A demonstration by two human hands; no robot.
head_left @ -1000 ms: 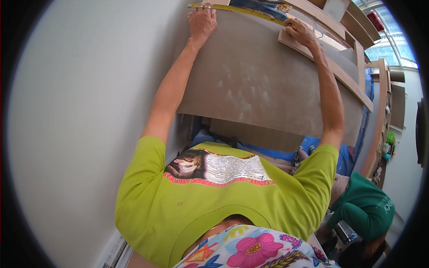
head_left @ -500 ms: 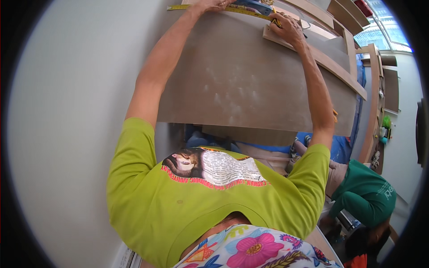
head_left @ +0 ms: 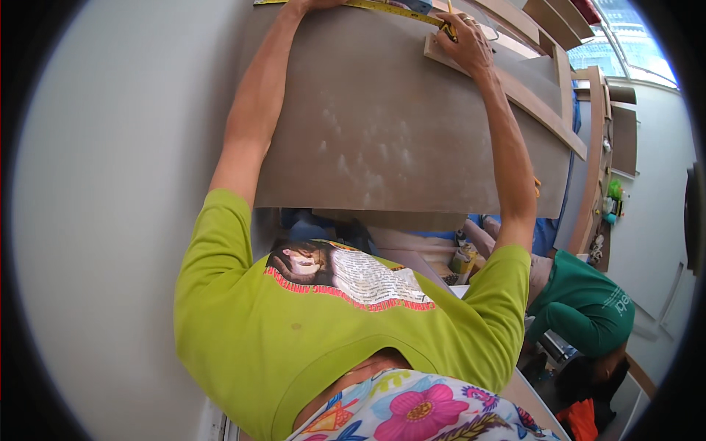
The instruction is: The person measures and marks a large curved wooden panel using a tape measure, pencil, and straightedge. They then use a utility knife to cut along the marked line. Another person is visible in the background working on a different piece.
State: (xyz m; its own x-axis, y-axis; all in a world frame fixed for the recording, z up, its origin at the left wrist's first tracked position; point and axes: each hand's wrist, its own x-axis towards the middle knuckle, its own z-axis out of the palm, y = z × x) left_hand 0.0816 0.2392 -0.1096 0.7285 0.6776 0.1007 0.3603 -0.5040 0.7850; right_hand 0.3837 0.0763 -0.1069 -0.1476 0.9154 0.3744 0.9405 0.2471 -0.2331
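Against brown board [head_left: 382,125], right hand [head_left: 465,45] grips pencil [head_left: 448,20] beside tape measure [head_left: 368,4].

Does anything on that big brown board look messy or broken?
Nothing looks broken. The brown board has pale, dusty smudges scattered across its middle, as if dust has been rubbed on it. The yellow tape measure lies along its top edge, with the left hand and the right hand on the board.

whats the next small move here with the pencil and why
Probably draw the pencil along the yellow tape measure to mark the brown board. The right hand holds the pencil tip at the tape's edge beside the wooden strip, while the left hand pins the tape's other end.
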